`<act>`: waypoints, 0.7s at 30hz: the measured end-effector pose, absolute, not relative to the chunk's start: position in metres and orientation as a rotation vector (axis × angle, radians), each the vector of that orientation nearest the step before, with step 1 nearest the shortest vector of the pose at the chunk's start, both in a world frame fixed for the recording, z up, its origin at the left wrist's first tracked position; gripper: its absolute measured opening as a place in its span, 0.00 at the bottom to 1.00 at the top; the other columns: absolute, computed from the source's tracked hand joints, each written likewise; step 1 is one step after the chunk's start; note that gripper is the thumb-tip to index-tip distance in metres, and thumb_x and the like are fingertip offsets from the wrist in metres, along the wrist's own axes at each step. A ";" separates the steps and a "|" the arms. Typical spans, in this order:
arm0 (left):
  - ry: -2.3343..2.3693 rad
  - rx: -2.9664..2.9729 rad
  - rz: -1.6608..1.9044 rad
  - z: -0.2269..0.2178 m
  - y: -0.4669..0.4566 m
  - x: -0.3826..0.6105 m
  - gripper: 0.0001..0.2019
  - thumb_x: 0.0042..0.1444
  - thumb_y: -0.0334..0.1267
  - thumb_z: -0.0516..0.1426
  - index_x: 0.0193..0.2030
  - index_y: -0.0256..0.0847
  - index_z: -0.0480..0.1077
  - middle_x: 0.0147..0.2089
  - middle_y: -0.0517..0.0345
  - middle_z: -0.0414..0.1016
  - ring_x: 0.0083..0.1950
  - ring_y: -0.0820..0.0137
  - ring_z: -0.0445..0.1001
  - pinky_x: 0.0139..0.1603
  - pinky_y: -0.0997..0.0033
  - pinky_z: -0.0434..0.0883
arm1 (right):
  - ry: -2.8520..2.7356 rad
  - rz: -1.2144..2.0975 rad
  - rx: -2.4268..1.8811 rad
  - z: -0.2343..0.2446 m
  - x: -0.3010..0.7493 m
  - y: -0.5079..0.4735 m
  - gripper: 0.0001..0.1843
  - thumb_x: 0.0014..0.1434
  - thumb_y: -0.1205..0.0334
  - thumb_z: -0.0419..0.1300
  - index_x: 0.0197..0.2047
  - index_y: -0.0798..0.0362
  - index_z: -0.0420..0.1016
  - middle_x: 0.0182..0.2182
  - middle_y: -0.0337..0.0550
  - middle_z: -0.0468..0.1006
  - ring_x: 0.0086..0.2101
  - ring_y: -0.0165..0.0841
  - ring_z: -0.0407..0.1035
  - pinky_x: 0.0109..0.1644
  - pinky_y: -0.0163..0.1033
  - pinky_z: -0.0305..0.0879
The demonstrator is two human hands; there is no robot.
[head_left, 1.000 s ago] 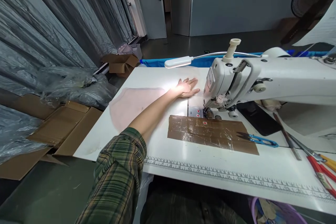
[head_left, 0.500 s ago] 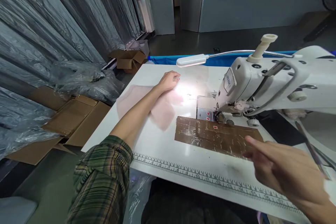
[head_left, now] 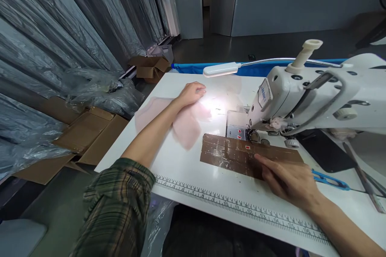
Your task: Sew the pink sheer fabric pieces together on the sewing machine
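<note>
We have no stitching under way: pink fabric (head_left: 187, 130) lies on the tabletop (head_left: 176, 164) beside the sewing machine (head_left: 279, 96), our left hand (head_left: 192, 93) over it, grip unclear, our right hand (head_left: 289, 178) loose, seemingly empty

Past the left edge of my table (head_left: 169, 162) I see an open cardboard box (head_left: 101, 138) and crumpled clear plastic (head_left: 126, 98); near the table's far left corner, a smaller carton (head_left: 144, 72).

Left grip (head_left: 192, 93) on pink fabric (head_left: 187, 130), sewing machine (head_left: 279, 94)
</note>
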State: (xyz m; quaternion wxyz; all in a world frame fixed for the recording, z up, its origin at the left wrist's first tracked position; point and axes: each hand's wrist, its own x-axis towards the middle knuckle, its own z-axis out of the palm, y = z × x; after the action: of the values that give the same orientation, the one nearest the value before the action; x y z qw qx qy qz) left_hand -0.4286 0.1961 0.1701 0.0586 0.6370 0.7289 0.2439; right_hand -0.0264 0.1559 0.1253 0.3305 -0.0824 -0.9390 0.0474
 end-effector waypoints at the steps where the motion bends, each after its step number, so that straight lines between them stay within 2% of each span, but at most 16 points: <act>1: 2.275 1.915 0.729 0.174 0.181 -0.439 0.16 0.61 0.40 0.55 0.52 0.41 0.77 0.58 0.54 0.77 0.58 0.64 0.75 0.62 0.68 0.70 | -2.464 0.124 -0.215 0.125 -0.026 0.155 0.26 0.65 0.72 0.56 0.65 0.55 0.63 0.29 0.37 0.79 0.26 0.28 0.73 0.31 0.34 0.69; 2: 2.380 1.871 0.702 0.177 0.165 -0.450 0.15 0.62 0.42 0.54 0.52 0.43 0.77 0.58 0.56 0.77 0.59 0.63 0.74 0.64 0.68 0.69 | -2.472 0.123 -0.212 0.124 -0.026 0.154 0.24 0.65 0.71 0.56 0.64 0.55 0.64 0.28 0.37 0.79 0.25 0.28 0.72 0.31 0.34 0.69; 4: 2.531 1.767 0.672 0.180 0.130 -0.473 0.15 0.62 0.43 0.55 0.50 0.40 0.77 0.57 0.51 0.78 0.60 0.58 0.74 0.66 0.61 0.67 | -2.487 0.124 -0.204 0.125 -0.028 0.152 0.22 0.65 0.71 0.55 0.62 0.56 0.66 0.25 0.35 0.77 0.23 0.27 0.70 0.29 0.34 0.67; 8: 2.725 1.577 0.625 0.175 0.069 -0.504 0.11 0.60 0.42 0.58 0.41 0.37 0.79 0.49 0.46 0.80 0.56 0.52 0.75 0.64 0.54 0.68 | -2.502 0.125 -0.163 0.130 -0.032 0.148 0.19 0.66 0.71 0.54 0.60 0.57 0.66 0.24 0.34 0.75 0.22 0.26 0.69 0.27 0.33 0.64; 13: 2.843 1.443 0.726 0.153 0.040 -0.510 0.09 0.60 0.39 0.59 0.42 0.41 0.80 0.49 0.52 0.81 0.53 0.57 0.77 0.61 0.59 0.71 | -2.516 0.095 -0.145 0.135 -0.032 0.145 0.18 0.67 0.71 0.53 0.60 0.57 0.67 0.25 0.33 0.76 0.22 0.24 0.70 0.28 0.32 0.65; 16: 2.893 1.395 0.819 0.144 0.039 -0.510 0.10 0.61 0.38 0.58 0.43 0.43 0.81 0.49 0.54 0.81 0.52 0.60 0.78 0.60 0.62 0.72 | -2.513 0.044 -0.131 0.133 -0.031 0.145 0.16 0.68 0.70 0.53 0.58 0.59 0.69 0.27 0.35 0.79 0.24 0.24 0.73 0.30 0.30 0.67; 21: 2.951 1.389 0.881 0.139 0.037 -0.509 0.09 0.60 0.38 0.59 0.42 0.47 0.82 0.51 0.57 0.80 0.52 0.60 0.78 0.58 0.60 0.72 | -2.492 0.022 -0.130 0.127 -0.031 0.150 0.13 0.69 0.66 0.55 0.54 0.58 0.72 0.31 0.37 0.83 0.25 0.24 0.76 0.29 0.29 0.69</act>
State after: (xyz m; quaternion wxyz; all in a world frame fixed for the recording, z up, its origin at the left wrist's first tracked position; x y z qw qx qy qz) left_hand -0.5094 0.0373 0.1392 -0.1180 0.4084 0.8673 0.2589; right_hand -0.0315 0.1502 0.1274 0.3177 -0.0493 -0.9469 0.0082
